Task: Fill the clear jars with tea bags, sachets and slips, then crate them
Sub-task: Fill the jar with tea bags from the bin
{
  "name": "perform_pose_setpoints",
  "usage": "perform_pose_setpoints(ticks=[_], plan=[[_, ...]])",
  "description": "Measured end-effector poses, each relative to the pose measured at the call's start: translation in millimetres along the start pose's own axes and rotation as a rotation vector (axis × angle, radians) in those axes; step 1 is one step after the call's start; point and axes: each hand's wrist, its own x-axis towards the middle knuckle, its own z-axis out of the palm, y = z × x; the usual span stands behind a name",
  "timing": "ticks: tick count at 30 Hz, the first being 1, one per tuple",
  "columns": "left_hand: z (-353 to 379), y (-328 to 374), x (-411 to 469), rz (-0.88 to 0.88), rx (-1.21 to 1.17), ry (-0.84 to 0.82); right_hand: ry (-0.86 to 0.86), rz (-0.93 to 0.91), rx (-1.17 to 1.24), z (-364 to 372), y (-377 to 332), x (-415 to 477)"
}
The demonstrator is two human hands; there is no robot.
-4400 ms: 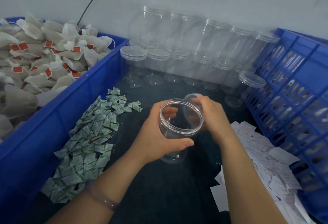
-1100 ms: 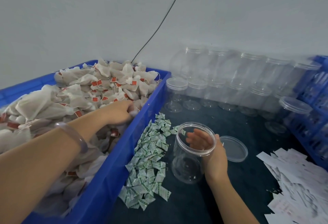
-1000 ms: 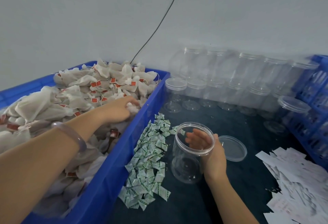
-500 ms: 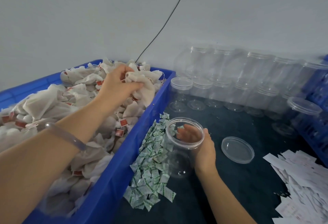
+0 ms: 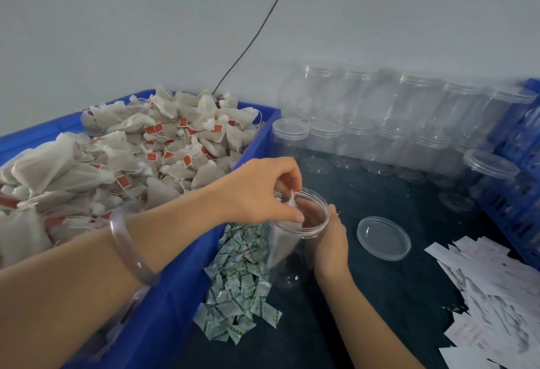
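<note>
An open clear jar (image 5: pixel 295 251) stands on the dark table. My right hand (image 5: pixel 331 240) grips its right side near the rim. My left hand (image 5: pixel 263 193) hovers over the jar's mouth and pinches a tea bag (image 5: pixel 285 235) that hangs down inside the jar. The jar's lid (image 5: pixel 383 237) lies flat to the right. A blue bin (image 5: pixel 175 286) at the left is heaped with tea bags (image 5: pixel 140 158). Green-printed sachets (image 5: pixel 239 278) are piled beside the bin. White paper slips (image 5: pixel 493 289) lie at the right.
Lidded empty clear jars (image 5: pixel 380 123) are stacked in two tiers along the back wall. A blue slatted crate (image 5: pixel 523 193) stands at the far right. A black cable (image 5: pixel 254 35) runs down the wall behind the bin.
My left hand lifted tea bags out of the bin and moved right to the jar's mouth. My right hand slid the jar left, next to the sachets, and kept hold of it.
</note>
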Motion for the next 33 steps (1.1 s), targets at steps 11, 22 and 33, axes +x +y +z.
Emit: perform_pose_setpoints(ticks=[11,22,33], plan=[[-37,-105,9,-0.398,0.397,0.149,-0.054,0.026,0.107,11,-17,4],[-25,-121,13,-0.475,0.526,0.078,-0.056,-0.003,0.051,12,-10,-7],[-48,-62,5,-0.122,-0.062,0.552,-0.056,0.063,0.08,10,-3,-2]])
